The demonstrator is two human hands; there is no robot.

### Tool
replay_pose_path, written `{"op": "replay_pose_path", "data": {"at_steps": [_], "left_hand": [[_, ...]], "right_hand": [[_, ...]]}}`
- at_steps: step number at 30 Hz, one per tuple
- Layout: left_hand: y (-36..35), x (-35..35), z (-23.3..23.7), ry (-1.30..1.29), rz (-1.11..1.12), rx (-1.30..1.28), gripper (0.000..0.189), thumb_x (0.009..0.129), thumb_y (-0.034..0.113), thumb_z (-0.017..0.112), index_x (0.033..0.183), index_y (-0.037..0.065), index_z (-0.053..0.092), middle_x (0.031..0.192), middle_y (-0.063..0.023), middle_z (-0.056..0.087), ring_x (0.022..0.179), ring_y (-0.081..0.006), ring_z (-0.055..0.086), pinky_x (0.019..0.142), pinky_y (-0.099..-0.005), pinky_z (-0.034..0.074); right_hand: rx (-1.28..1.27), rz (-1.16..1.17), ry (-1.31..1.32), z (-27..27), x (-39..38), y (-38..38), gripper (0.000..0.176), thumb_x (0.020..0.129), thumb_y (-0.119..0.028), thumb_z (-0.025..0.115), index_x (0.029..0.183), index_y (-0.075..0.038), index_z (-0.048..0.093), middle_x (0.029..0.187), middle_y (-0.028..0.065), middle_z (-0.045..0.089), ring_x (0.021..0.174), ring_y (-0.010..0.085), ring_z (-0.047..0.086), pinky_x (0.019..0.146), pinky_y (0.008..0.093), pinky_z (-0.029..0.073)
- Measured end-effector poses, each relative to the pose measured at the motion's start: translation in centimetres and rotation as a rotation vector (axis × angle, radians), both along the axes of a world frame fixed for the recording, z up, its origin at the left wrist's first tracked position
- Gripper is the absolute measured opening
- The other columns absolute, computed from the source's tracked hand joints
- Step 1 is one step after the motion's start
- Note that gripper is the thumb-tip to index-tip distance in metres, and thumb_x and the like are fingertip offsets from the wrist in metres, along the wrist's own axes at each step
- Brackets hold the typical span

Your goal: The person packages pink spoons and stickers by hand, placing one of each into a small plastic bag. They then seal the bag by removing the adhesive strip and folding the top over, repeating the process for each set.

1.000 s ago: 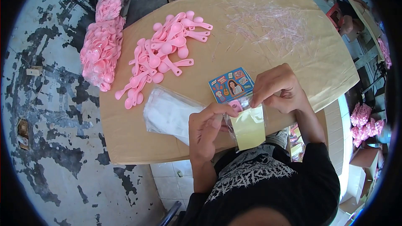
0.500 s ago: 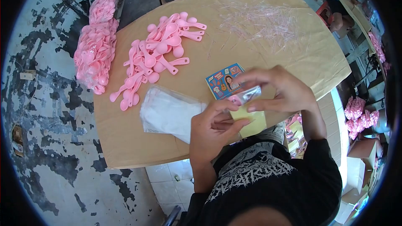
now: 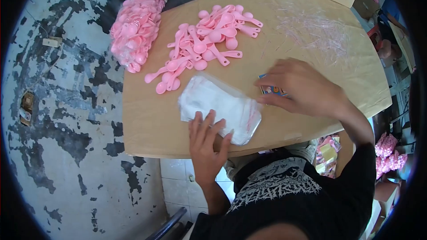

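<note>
My left hand (image 3: 207,144) rests with spread fingers on a stack of clear plastic bags (image 3: 222,106) near the table's front edge. To its right, my right hand (image 3: 307,86) is curled over a small blue printed card (image 3: 272,90). The thumb and fingers are at the card's edges, and the hand covers most of it. Whether one card or a pile lies there is hidden. A heap of pink plastic measuring spoons (image 3: 200,46) lies beyond the bags.
Thin clear plastic strips (image 3: 318,33) are scattered at the table's far right. A big bag of pink spoons (image 3: 135,31) stands past the left edge. Packed pieces with yellow cards (image 3: 328,155) sit in a box below the table. Another person (image 3: 391,18) is at the far right.
The small packet with the yellow card has left my hands. My left hand has come down onto the bags, my right onto the blue card. The camera view has shifted.
</note>
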State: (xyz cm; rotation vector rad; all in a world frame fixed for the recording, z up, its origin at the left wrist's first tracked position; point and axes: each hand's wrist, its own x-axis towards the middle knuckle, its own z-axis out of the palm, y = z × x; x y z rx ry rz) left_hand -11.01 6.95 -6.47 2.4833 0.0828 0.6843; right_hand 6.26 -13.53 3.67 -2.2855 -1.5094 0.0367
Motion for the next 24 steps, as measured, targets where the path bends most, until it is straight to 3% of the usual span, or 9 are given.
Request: {"op": "replay_pose_path", "data": {"at_steps": [3,6,12,18,21,24], "left_hand": [[0.0,-0.3,-0.4,-0.015,0.015,0.017,0.028,0.080,0.013,0.072,0.106,0.006,0.068,0.129,-0.0114,0.059,0.130,-0.0385,0.044,0.111,-0.0540,0.027],[0.0,-0.4,-0.2,0.008,0.025,0.049,0.029,0.080,0.014,0.071,0.108,0.006,0.067,0.130,-0.0105,0.059,0.130,-0.0378,0.044,0.111,-0.0561,0.025],[0.4,0.0,0.1,-0.005,-0.110,0.055,0.029,0.083,0.008,0.065,0.112,0.008,0.066,0.132,-0.0076,0.059,0.132,-0.0337,0.045,0.112,-0.0569,0.025],[0.2,0.4,-0.3,-0.022,-0.140,0.043,0.024,0.083,0.005,0.063,0.106,0.010,0.069,0.126,-0.0056,0.063,0.130,-0.0320,0.048,0.111,-0.0554,0.027],[0.4,0.4,-0.3,-0.006,-0.147,0.062,0.028,0.082,0.005,0.064,0.110,0.011,0.068,0.128,-0.0057,0.062,0.130,-0.0325,0.048,0.110,-0.0567,0.028],[0.3,0.4,-0.2,-0.002,-0.132,0.045,0.026,0.082,0.006,0.064,0.107,0.011,0.069,0.126,-0.0060,0.064,0.130,-0.0327,0.049,0.110,-0.0556,0.028]], "right_hand": [[-0.217,0.001,0.029,-3.0,2.6,4.5,0.037,0.087,-0.038,0.066,0.099,-0.003,0.070,0.088,0.0132,0.069,0.086,0.0285,0.064,0.079,0.0385,0.050],[-0.324,0.053,0.294,-2.8,3.8,6.6,0.037,0.087,-0.037,0.067,0.099,-0.003,0.070,0.086,0.0143,0.070,0.081,0.0269,0.067,0.075,0.0368,0.052],[-0.107,0.225,0.385,-4.2,5.1,6.5,0.032,0.088,-0.033,0.065,0.092,-0.002,0.069,0.085,0.0134,0.071,0.076,0.0263,0.068,0.072,0.0358,0.052],[-0.193,0.036,0.579,-3.7,4.8,6.8,0.023,0.087,-0.025,0.061,0.091,-0.004,0.070,0.087,0.0112,0.071,0.083,0.0228,0.067,0.076,0.0352,0.051],[-0.216,0.054,0.467,-2.6,4.0,7.2,0.022,0.087,-0.024,0.061,0.092,-0.004,0.070,0.086,0.0115,0.070,0.084,0.0227,0.067,0.077,0.0345,0.051],[-0.054,0.090,0.432,-4.0,5.1,6.9,0.026,0.091,-0.024,0.064,0.096,0.001,0.068,0.080,0.0131,0.070,0.073,0.0206,0.066,0.072,0.0330,0.051]]}}
